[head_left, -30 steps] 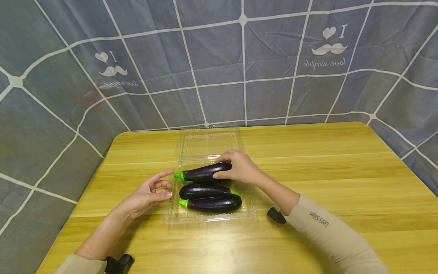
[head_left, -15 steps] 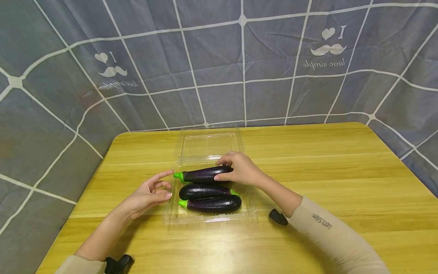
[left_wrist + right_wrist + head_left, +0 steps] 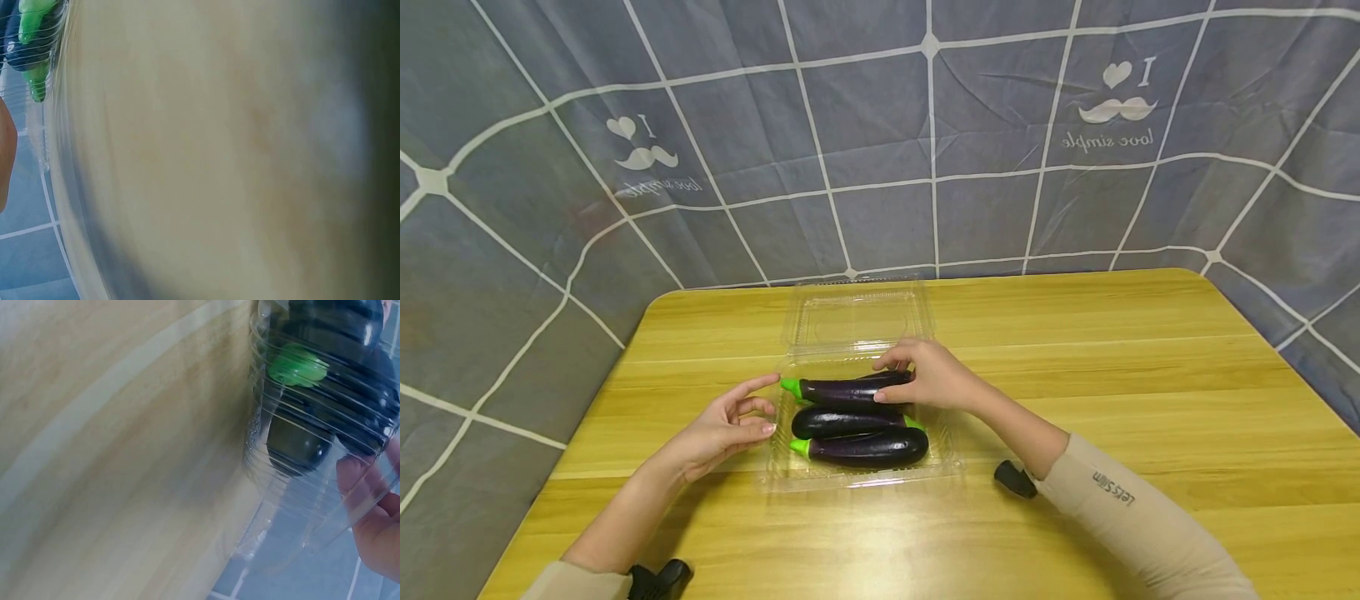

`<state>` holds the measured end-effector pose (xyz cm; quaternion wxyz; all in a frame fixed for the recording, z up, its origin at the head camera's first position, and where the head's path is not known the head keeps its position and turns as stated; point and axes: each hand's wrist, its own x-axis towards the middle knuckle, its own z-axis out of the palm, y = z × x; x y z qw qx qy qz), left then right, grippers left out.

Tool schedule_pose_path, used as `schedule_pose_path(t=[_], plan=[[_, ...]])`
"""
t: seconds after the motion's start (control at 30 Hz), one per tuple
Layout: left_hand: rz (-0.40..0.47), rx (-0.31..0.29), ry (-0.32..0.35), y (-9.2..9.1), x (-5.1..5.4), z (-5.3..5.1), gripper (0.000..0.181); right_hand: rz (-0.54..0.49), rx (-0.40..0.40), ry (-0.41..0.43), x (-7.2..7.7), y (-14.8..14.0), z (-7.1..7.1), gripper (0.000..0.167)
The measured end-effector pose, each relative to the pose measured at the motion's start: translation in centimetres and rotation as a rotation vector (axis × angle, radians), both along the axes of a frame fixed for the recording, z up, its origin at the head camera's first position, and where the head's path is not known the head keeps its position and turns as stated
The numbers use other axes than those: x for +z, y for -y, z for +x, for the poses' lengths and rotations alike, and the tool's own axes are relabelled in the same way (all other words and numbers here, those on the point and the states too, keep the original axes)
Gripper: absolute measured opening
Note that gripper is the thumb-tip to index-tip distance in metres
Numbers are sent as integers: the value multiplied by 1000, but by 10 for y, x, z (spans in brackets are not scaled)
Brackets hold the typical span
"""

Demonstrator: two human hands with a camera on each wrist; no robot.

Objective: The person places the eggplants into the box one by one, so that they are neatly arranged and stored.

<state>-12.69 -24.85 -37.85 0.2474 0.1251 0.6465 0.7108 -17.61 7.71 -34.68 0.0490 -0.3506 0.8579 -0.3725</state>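
In the head view, an open clear plastic clamshell box (image 3: 861, 479) holds several dark purple eggplants with bright green stems. My right hand (image 3: 928, 375) holds the thick right end of the rear eggplant (image 3: 835, 391), thumb in front and fingers behind. Another dark eggplant surface shows just behind it, partly covered. The middle eggplant (image 3: 842, 422) has its stem to the right; the front eggplant (image 3: 868, 447) has its stem to the left. My left hand (image 3: 726, 429) is at the box's left side, index fingertip near the rim, other fingers loosely bent. Green stems (image 3: 37, 81) show in the left wrist view.
The box's lid (image 3: 859, 321) lies folded back toward the wall side. A wood-grain table (image 3: 1112, 358) carries everything, and a grey checked cloth (image 3: 880, 133) hangs behind it. Black wrist devices (image 3: 1015, 479) sit under both forearms.
My right hand has shifted slightly toward me and to the right, and the rear eggplant's thick end has come toward me with it. The left hand stays nearly still.
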Motion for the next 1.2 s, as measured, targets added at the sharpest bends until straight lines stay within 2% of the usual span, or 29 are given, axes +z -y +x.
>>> schedule_pose_path(t=[0.13,0.3,0.67,0.87,0.97,1.2], plan=[[0,-1,0,0,0,0,69,-35,-5,63,2,-4,-1,37],[0,-2,-2,0,0,0,68,-76,-50,107,2,-12,-5,36],[2,-1,1,-1,0,0,70,-190,-200,205,8,-34,-13,37],[0,0,3,-1,1,0,68,-232,-278,262,7,-42,-18,38],[1,-1,-1,-1,1,0,68,-273,-312,316,4,-46,-23,40],[-4,-1,4,-1,0,0,70,-416,-373,504,-3,-54,-30,48]])
